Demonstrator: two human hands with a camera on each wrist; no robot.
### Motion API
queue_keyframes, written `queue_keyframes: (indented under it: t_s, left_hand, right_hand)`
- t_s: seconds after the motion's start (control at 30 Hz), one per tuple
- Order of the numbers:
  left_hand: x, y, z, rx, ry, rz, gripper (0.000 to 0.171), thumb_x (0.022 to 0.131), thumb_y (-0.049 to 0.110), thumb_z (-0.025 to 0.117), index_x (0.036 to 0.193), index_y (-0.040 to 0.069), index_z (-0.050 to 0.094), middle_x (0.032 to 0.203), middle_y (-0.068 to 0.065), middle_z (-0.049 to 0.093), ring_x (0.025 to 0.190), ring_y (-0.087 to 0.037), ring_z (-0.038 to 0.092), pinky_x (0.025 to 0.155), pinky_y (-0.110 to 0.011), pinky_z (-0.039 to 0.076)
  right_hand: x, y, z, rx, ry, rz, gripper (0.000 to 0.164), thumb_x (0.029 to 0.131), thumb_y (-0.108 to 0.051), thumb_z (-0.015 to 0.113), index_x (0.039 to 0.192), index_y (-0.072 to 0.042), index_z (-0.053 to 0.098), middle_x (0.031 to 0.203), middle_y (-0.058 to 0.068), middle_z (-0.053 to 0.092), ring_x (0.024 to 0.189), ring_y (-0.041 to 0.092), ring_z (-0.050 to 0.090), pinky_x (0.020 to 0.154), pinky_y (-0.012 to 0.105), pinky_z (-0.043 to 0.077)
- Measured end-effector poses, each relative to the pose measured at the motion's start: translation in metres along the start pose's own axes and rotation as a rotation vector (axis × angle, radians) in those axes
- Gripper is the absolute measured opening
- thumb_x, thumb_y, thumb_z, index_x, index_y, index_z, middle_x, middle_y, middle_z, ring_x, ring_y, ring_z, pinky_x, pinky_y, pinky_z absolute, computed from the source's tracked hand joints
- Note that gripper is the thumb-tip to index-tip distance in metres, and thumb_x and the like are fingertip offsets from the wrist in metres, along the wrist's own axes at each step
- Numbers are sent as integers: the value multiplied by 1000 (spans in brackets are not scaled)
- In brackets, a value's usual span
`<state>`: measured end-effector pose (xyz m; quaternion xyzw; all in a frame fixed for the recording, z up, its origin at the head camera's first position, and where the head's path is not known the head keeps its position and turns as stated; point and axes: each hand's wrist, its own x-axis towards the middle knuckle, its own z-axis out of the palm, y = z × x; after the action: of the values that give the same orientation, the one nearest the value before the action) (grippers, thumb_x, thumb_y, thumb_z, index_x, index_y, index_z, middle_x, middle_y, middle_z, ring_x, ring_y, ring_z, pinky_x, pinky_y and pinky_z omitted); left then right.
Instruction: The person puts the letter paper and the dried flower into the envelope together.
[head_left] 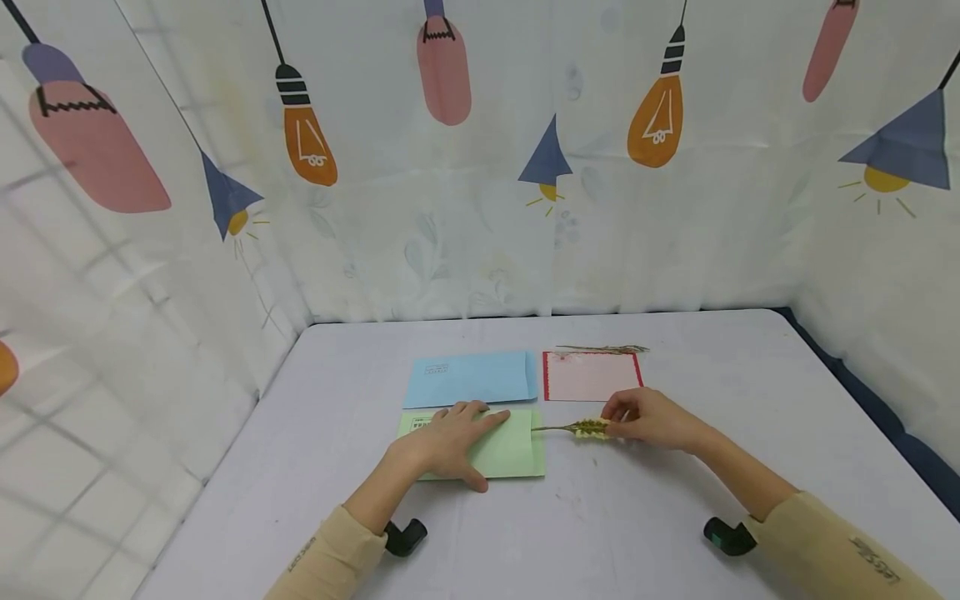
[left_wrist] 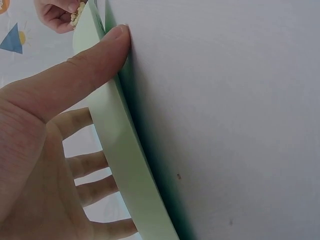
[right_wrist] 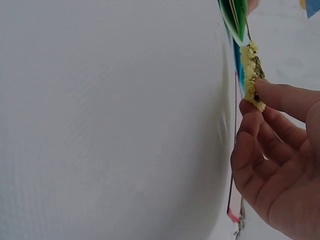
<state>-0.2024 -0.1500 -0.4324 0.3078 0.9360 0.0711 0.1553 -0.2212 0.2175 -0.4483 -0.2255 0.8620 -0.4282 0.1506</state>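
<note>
A light green envelope [head_left: 517, 454] lies on the table with its opening toward the right. My left hand [head_left: 453, 442] rests on it with fingers spread, the thumb [left_wrist: 107, 47] at its near edge. My right hand [head_left: 652, 421] pinches the yellow head of a dried flower sprig [head_left: 588, 428] between thumb and fingers. The sprig's thin stem points left and reaches the envelope's open end; in the right wrist view the green mouth [right_wrist: 235, 20] gapes around the stem's end. How far the stem goes in is hidden.
A blue envelope [head_left: 472, 377] lies just behind the green one. To its right is a pink card with a red border [head_left: 588, 379], and dried stems [head_left: 607, 349] lie along the card's far edge. Small crumbs [head_left: 570, 500] dot the white tablecloth [head_left: 600, 542].
</note>
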Motion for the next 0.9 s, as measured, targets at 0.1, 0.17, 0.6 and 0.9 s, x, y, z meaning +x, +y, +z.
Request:
queue_keyframes:
  t_s: [0.1, 0.17, 0.6, 0.9]
  left_hand:
    - [0, 0, 0, 7, 1, 1, 105, 78, 50, 88, 163, 27, 32, 159, -8, 34, 144, -32, 35, 113, -60, 31]
    - [0, 0, 0, 7, 4, 1, 105, 77, 50, 88, 163, 27, 32, 159, -9, 35, 144, -32, 35, 113, -60, 31]
    - [0, 0, 0, 17, -2, -1, 105, 78, 51, 88, 163, 27, 31, 158, -9, 35, 144, -32, 35, 113, -60, 32]
    - [0, 1, -1, 14, -8, -1, 105, 78, 51, 88, 163, 27, 31, 159, -10, 34, 144, -35, 34, 113, -60, 30]
  right_hand:
    - [2, -1, 3, 15, -4, -1, 17, 92, -17, 78, 104, -7, 71, 90, 3, 65, 71, 22, 61, 60, 30, 53]
    - [3, -4, 5, 17, -9, -4, 17, 93, -16, 78, 104, -7, 70, 90, 3, 65, 71, 23, 61, 60, 31, 53]
    - [14, -10, 20, 4, 7, 0, 15, 92, -16, 79, 102, -10, 70, 89, 2, 65, 73, 20, 60, 60, 29, 53]
    - [20, -16, 29, 3, 15, -28, 17, 91, -16, 80, 98, -8, 67, 85, 2, 64, 75, 20, 58, 59, 27, 50]
